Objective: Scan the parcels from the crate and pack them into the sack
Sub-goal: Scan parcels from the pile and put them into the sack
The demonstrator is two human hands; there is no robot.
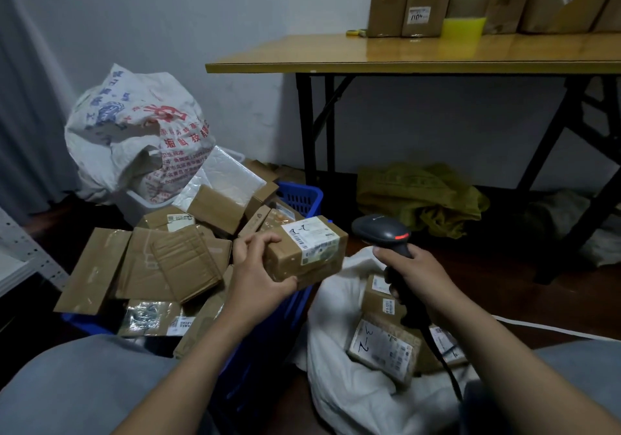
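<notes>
1 boxed parcel (304, 255) in left hand (258, 268), fingers and thumb clamped on its near end, held above the blue crate (300, 196). 1 barcode scanner (381, 231) in right hand (415, 275), fingers wrapped round the grip, head just right of the parcel. In the crate: heap of cardboard parcels (188, 260), overlapping, exact count unclear. In the open white sack (336, 327) beside it: 3 labelled parcels (383, 350) visible
</notes>
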